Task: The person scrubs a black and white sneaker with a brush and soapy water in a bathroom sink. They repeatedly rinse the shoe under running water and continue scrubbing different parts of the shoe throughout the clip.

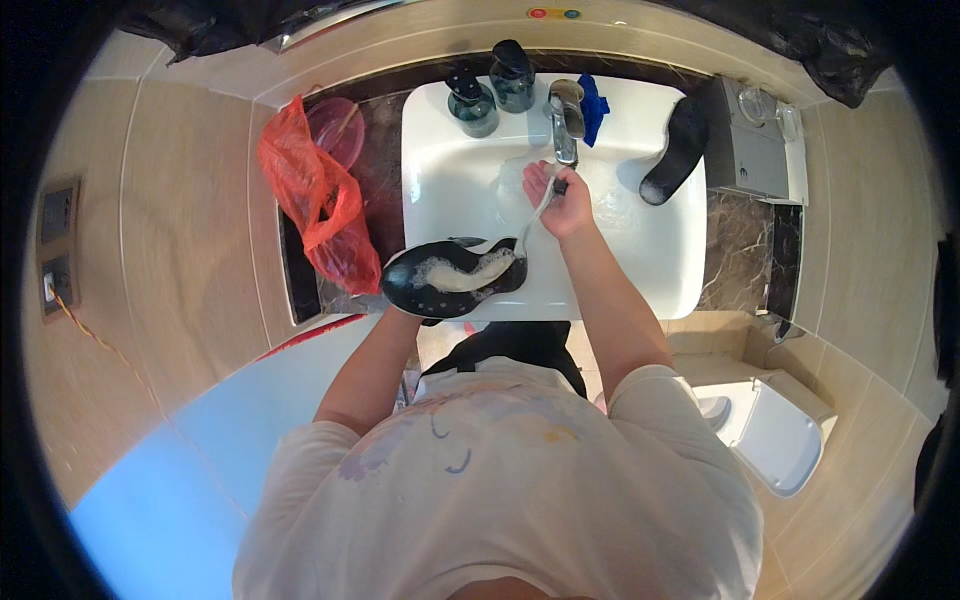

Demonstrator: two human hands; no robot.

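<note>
My left hand, mostly hidden beneath it, grips a black shoe at the sink's front left edge. White foam covers the pale inside of this shoe, which faces up. Under the chrome faucet, my right hand is palm up with its fingers extended. A pale streak, seemingly water, runs from this hand toward the shoe's right end. Something small and dark shows at the palm; I cannot make out what. Another black shoe, foam on its near end, rests against the right side of the white sink.
Two dark pump bottles stand on the sink's back left rim. A blue cloth lies beside the faucet. Left of the sink are a red plastic bag and a pink basin. A grey box stands to the right, above a toilet.
</note>
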